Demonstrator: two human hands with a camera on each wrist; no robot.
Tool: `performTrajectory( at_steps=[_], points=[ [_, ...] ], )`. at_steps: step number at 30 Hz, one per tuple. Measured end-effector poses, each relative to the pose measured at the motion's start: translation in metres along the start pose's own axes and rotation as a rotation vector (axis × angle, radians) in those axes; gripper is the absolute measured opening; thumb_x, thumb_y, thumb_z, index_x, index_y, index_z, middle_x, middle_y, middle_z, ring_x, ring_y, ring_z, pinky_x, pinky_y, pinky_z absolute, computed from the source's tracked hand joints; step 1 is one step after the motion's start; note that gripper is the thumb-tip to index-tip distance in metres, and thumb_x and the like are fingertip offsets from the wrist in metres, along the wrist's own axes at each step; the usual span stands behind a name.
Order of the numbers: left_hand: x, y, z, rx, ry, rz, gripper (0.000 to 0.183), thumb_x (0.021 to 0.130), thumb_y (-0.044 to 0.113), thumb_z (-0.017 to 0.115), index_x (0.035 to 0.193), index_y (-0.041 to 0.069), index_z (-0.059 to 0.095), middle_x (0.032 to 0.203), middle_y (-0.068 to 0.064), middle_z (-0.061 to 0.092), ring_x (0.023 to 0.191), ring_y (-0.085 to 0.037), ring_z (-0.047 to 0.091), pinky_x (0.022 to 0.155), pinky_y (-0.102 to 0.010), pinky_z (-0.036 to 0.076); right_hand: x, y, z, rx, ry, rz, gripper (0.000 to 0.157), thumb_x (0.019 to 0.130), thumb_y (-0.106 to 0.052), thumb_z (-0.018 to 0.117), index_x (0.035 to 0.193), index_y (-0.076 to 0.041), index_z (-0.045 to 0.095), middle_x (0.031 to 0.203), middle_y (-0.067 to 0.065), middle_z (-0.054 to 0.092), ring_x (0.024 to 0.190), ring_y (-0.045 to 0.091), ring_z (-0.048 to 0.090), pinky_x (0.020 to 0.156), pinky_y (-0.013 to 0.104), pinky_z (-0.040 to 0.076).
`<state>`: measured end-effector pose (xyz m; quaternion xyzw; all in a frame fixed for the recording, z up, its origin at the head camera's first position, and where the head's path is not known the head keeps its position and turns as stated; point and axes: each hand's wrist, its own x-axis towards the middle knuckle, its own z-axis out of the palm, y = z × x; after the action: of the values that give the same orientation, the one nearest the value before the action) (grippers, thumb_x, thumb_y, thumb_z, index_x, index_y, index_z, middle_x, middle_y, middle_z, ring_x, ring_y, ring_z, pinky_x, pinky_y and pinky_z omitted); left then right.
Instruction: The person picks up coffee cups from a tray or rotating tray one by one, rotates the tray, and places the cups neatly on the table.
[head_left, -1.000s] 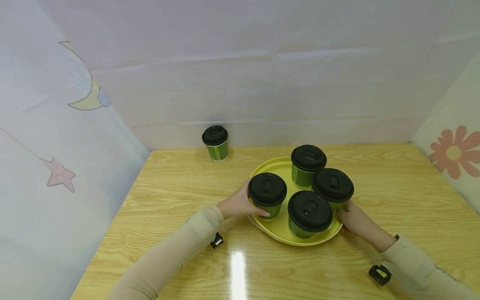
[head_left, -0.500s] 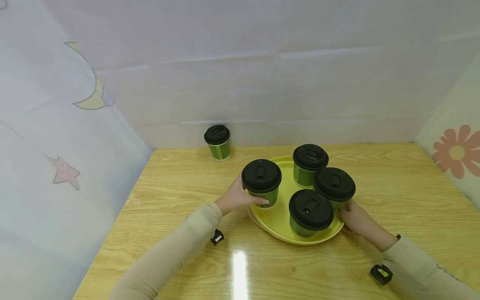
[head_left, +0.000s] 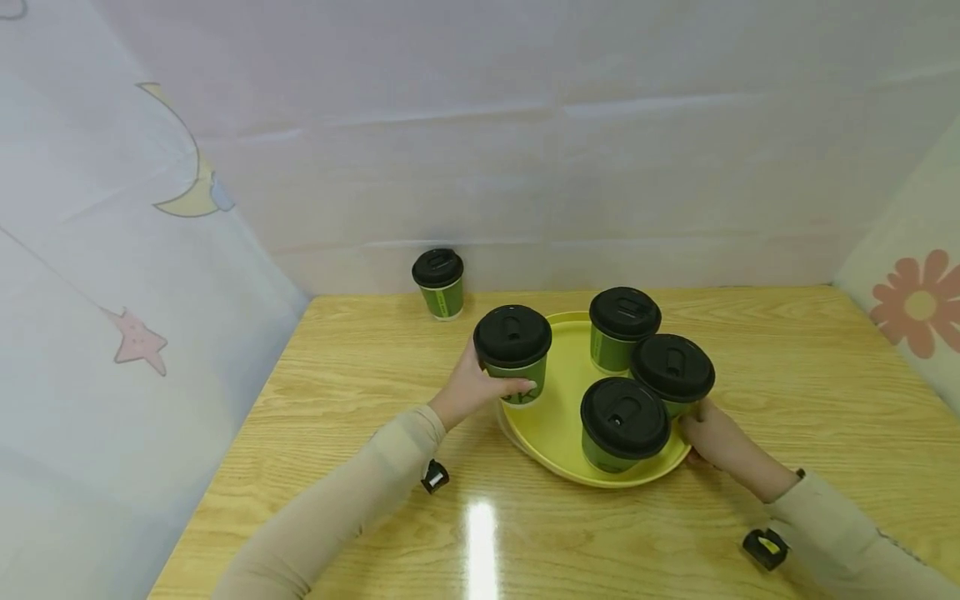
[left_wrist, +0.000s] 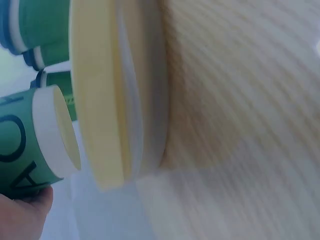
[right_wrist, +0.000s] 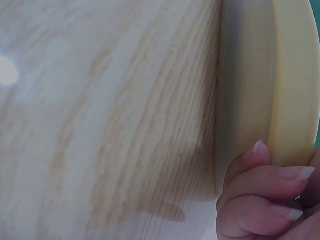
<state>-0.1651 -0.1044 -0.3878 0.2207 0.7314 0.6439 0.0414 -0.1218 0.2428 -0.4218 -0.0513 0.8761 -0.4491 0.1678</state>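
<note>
My left hand [head_left: 474, 388] grips a green paper coffee cup [head_left: 513, 340] with a black lid, its thumb across the near side. In the left wrist view the bottom of that cup [left_wrist: 22, 142] shows, raised beside the rim of the round yellow tray [left_wrist: 97, 105]. On the tray [head_left: 551, 437] stand three more lidded cups: one at the back [head_left: 624, 317], one at the right [head_left: 672, 371] and one in front [head_left: 626, 421]. At the tray's right edge, my right hand [head_left: 714, 440] holds the rim; its curled fingers [right_wrist: 255, 182] lie against the side in the right wrist view.
Another green cup [head_left: 440, 285] with a black lid stands at the back of the wooden table [head_left: 360, 358], near the wall sheet [head_left: 487, 150]. Small black devices [head_left: 765, 548] sit under the wrists.
My left hand has lifted the cup off the tray and moved it up, back and a little left. My right hand stays at the tray's edge.
</note>
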Motion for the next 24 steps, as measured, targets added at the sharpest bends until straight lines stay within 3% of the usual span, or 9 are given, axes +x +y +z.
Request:
performTrajectory(
  at_steps=[8, 24],
  points=[
    [-0.0018, 0.0048, -0.0067, -0.010, 0.043, 0.015, 0.085, 0.076, 0.009, 0.084, 0.145, 0.010, 0.034, 0.138, -0.011, 0.048, 0.126, -0.026, 0.045, 0.110, -0.045, 0.031, 0.0008, 0.0001, -0.0003, -0.009, 0.000, -0.008, 0.041, 0.098, -0.005, 0.027, 0.130, 0.021, 0.019, 0.055, 0.004, 0.047, 0.041, 0.012, 0.041, 0.038, 0.024, 0.037],
    [-0.0054, 0.0055, -0.0062, 0.003, 0.258, -0.024, 0.088, 0.075, 0.001, 0.082, 0.145, 0.009, 0.030, 0.139, -0.011, 0.046, 0.128, -0.025, 0.044, 0.110, -0.042, 0.032, 0.0011, 0.0016, 0.0000, -0.013, 0.002, -0.006, 0.039, 0.098, -0.005, 0.028, 0.129, 0.018, 0.022, 0.056, 0.005, 0.049, 0.042, 0.012, 0.042, 0.037, 0.024, 0.036]
  ],
)
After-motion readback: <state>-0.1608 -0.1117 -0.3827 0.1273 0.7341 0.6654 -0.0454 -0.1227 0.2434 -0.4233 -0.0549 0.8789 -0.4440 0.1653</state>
